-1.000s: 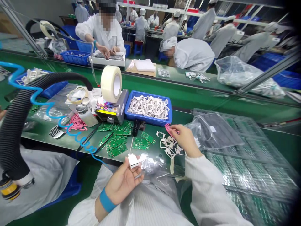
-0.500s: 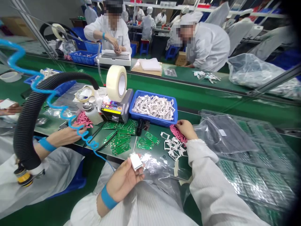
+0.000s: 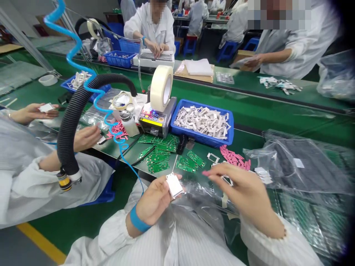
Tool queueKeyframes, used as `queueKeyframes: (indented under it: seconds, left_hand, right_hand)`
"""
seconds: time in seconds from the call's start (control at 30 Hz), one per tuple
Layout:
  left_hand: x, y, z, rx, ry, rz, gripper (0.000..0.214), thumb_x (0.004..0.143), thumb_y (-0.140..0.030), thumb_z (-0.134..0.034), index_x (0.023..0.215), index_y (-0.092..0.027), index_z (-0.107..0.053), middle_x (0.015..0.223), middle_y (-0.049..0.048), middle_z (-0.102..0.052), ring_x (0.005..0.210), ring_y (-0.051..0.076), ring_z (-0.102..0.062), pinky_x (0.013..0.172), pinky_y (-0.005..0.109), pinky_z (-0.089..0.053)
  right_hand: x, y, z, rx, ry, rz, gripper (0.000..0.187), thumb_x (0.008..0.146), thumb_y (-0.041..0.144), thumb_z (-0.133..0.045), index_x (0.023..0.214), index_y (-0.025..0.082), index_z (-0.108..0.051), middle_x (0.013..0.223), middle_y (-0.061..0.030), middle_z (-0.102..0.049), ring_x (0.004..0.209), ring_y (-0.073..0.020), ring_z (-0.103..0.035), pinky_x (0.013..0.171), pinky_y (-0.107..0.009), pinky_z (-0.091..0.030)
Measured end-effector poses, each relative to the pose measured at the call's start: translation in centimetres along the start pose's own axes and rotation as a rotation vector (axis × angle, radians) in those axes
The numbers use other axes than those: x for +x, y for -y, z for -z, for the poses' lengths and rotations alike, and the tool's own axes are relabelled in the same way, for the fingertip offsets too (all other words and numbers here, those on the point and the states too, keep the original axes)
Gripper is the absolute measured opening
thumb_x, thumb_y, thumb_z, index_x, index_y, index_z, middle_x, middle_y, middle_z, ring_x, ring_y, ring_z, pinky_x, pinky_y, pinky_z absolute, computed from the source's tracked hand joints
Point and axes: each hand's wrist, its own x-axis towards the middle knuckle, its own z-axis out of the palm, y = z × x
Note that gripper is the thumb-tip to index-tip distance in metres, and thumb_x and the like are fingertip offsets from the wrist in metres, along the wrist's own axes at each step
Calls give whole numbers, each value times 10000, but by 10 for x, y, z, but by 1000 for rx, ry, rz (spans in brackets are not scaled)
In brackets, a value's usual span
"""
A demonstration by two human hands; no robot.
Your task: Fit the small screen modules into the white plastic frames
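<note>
Two hands over a green workbench [image 3: 249, 138]: left hand [image 3: 154, 201], blue-banded at the wrist, curled and gripping a white rectangular component [image 3: 174, 185] between thumb and fingers; right hand [image 3: 246, 195], half open, nothing visible in it, just above a small white frame [image 3: 227, 180] and near loose pink strips [image 3: 234, 157]. Crumpled clear plastic film [image 3: 205, 199] lies under both. Also at hand: green circuit boards [image 3: 158, 155], a blue tray of white frames [image 3: 202, 123], a grey tape dispenser [image 3: 158, 123]. A black corrugated hose [image 3: 73, 114] and coiled blue air tube [image 3: 111, 127] hang before a co-worker's arm [image 3: 52, 160].
</note>
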Motion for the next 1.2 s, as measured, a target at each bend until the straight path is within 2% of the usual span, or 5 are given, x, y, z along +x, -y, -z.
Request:
queueKeyframes:
  seconds: [0.13, 0.37, 0.83, 1.07, 1.2]
  left_hand:
    - [-4, -2, 2, -5, -15, -19, 414, 643, -440, -743, 948, -162, -710, 762, 39, -697, 753, 154, -610, 740, 291, -435]
    - [-7, -5, 6, -38, -45, -39, 399, 628, -424, -759, 922, -159, -713, 781, 32, -666, 726, 138, -566, 720, 293, -416]
    - [-12, -11, 18, -122, -84, -124, 394, 632, -432, -751, 970, -243, -682, 953, 19, -666, 862, 174, -593, 844, 366, -453]
    - [-21, -43, 23, 631, -160, -467, 328, 687, -188, -713, 1013, -230, -710, 1232, 84, -617, 1251, 271, -421, 1100, 400, -204]
    - [-35, -66, 28, 750, -34, -314, 294, 672, -55, -666, 881, -249, -738, 1081, 88, -701, 1226, 278, -461, 1120, 470, -106]
  right_hand:
    - [9, 37, -21, -52, 57, 353, 149, 876, 138, -483, 844, 222, -601, 753, -4, -664, 733, -143, -579, 779, -331, -448]
    - [18, 44, -37, -217, 49, 453, 182, 875, 104, -461, 831, 226, -588, 757, 15, -660, 816, -169, -523, 985, -488, -232]
    - [10, 43, -88, 25, -99, 144, 252, 759, 424, -654, 942, 252, -650, 853, -29, -631, 836, -218, -573, 914, -479, -334]
    - [23, 51, -80, 13, -36, 178, 134, 686, 263, -653, 815, 240, -625, 755, 9, -632, 797, -191, -555, 974, -496, -270]
    - [33, 56, -78, -28, 91, 242, 85, 683, 251, -625, 766, 231, -624, 720, 12, -618, 778, -180, -546, 999, -523, -246]
